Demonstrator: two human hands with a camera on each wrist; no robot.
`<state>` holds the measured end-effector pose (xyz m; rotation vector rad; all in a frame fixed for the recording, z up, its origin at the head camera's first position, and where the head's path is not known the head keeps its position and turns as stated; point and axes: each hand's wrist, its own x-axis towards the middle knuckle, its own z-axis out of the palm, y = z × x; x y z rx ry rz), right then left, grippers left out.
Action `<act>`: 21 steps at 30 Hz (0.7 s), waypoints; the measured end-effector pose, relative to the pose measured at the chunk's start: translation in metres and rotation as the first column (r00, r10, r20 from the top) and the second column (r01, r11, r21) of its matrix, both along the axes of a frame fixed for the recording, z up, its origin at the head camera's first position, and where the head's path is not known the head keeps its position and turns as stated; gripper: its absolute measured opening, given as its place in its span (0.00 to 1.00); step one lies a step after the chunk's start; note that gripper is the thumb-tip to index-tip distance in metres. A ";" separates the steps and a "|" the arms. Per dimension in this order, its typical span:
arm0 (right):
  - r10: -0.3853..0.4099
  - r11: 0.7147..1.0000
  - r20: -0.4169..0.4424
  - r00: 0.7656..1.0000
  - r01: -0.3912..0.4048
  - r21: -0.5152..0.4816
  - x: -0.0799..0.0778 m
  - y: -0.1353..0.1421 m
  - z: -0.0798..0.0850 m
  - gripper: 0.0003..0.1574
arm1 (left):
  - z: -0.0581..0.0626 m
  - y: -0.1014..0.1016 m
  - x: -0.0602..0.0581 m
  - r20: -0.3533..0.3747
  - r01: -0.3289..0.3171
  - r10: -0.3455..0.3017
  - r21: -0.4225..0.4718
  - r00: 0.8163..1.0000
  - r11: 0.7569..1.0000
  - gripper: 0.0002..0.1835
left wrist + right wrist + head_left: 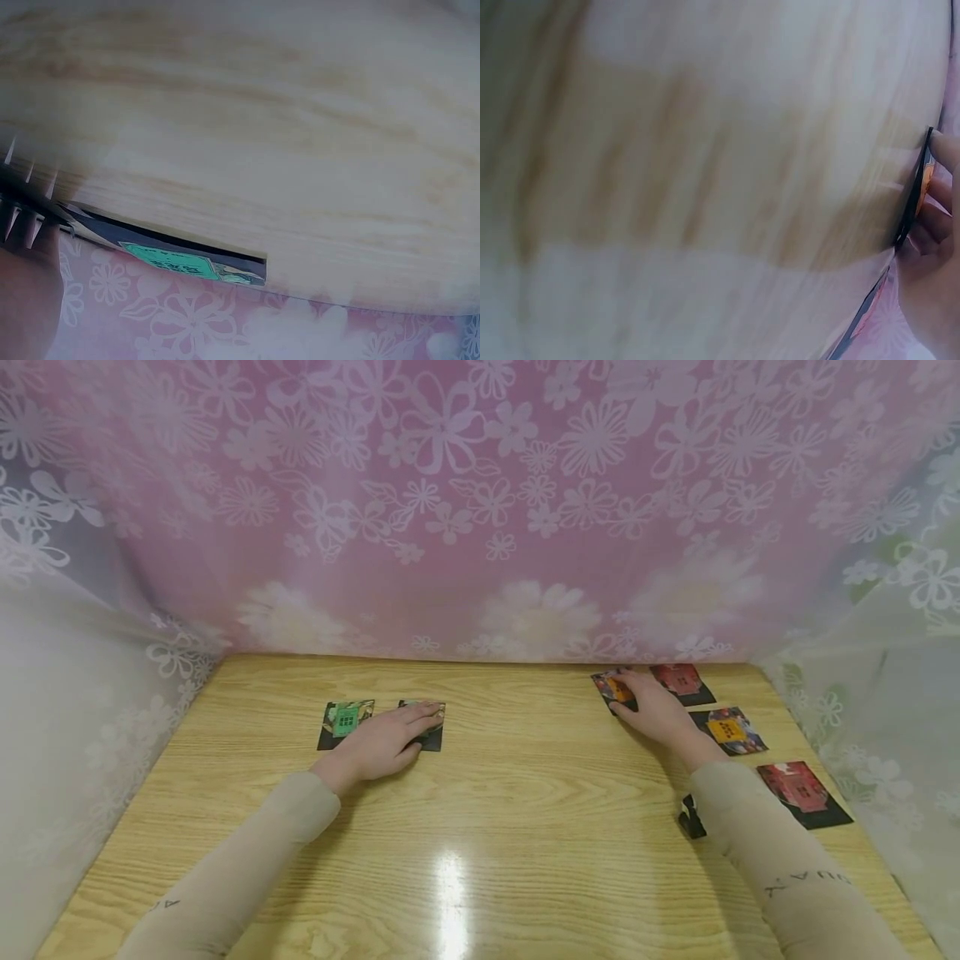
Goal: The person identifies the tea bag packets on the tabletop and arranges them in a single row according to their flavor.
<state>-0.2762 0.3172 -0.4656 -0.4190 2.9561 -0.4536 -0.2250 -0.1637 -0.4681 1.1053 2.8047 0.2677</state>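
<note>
My left hand lies with extended fingers over a small dark square packet, covering most of its face. Just left of it is a matching packet with a green label, also seen edge-on in the left wrist view. At the back right, my right hand grips a dark packet with an orange label, fingers bent over it and thumb at its near edge. The right wrist view shows this packet from the side, low at the tabletop, under the fingers.
A red packet, an orange-labelled packet and another red packet lie around the right forearm. A small black object is partly hidden by that sleeve. Flowered curtain hangs behind the wooden table.
</note>
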 end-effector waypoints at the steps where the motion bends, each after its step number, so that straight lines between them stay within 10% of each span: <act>1: 0.002 1.000 0.001 1.000 -0.002 0.001 0.000 0.000 0.000 0.42 | 0.000 0.000 0.000 0.000 0.000 0.000 0.000 1.000 1.000 0.31; 21: 0.049 0.999 -0.017 0.999 -0.049 0.023 0.009 -0.006 0.004 0.46 | 0.000 0.001 0.001 0.003 -0.010 0.010 -0.003 1.000 1.000 0.30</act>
